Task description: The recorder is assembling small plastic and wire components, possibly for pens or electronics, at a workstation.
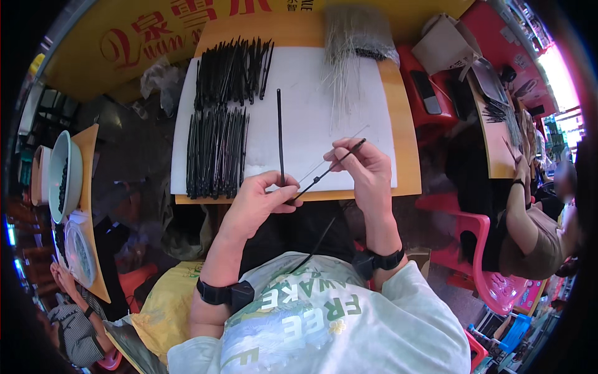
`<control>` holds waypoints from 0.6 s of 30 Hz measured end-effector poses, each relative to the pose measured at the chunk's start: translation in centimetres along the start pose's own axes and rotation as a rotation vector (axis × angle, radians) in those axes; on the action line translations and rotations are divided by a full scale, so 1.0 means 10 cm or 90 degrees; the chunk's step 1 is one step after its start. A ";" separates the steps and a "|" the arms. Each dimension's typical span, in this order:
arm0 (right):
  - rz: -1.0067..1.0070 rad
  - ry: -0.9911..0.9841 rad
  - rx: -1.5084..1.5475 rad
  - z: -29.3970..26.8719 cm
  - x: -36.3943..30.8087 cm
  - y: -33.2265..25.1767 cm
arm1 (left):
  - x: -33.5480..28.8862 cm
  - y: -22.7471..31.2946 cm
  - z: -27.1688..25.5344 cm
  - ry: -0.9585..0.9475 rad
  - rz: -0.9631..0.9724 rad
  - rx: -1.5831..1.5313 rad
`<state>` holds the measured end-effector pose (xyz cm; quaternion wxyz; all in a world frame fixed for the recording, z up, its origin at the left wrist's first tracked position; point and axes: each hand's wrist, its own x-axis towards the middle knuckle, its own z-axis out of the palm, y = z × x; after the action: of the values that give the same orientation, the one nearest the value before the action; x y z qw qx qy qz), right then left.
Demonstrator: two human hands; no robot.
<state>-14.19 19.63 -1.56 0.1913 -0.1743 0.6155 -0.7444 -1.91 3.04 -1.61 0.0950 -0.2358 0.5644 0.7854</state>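
My left hand (266, 198) is closed, pinching the lower end of a thin black stick (316, 179) with a small knot-like bump partway along it. My right hand (360, 163) grips the upper end of that stick between thumb and fingers. A fine pale strand (319, 168) runs beside it between both hands. Another straight black rod (280, 134) rises from the left fingers over the white board; whether it is held or lies there I cannot tell. One more black stick (314, 245) shows below the hands, against my lap and shirt.
On the white board (299, 68), black sticks lie in an upper row (230, 71) and a lower row (217, 153). A clear bag (367, 31) with pale strands (342, 81) is at the far right. Other people work at side tables; a pink chair (476, 243) stands right.
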 end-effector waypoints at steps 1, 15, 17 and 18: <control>-0.010 -0.004 0.004 0.00 -0.01 0.00 | 0.00 0.02 0.00 0.000 0.005 0.002; 0.135 -0.114 0.037 -0.04 -0.05 -0.02 | 0.00 -0.01 0.06 0.015 0.014 -0.027; 0.136 -0.117 0.052 -0.04 -0.05 -0.01 | -0.01 0.01 0.06 0.012 0.013 -0.020; 0.139 -0.121 0.069 -0.04 -0.05 0.00 | 0.00 0.02 0.06 0.010 0.009 -0.014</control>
<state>-13.98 20.19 -1.60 0.3377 -0.1651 0.5687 -0.7317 -2.12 3.51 -1.31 0.0822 -0.2390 0.5582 0.7903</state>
